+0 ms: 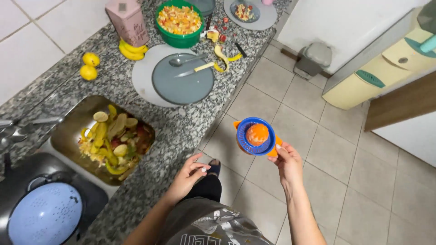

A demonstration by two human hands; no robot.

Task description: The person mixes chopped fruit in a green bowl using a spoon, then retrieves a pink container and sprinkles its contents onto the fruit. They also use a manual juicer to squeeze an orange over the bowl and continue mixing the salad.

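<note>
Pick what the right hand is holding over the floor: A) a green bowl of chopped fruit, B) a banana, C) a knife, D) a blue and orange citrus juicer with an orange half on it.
D: the right hand grips the citrus juicer by its edge, an orange half sitting on its cone.

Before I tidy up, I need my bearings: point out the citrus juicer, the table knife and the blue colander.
citrus juicer (pixel 255 136), head view, on its orange cone.
table knife (pixel 194 70), head view, mid-length, where blade meets handle.
blue colander (pixel 45 219), head view, perforated centre.

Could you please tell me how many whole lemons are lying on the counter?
2: one lemon sits just behind the other lemon on the granite counter, left of the bananas. Others may be hidden.
</note>
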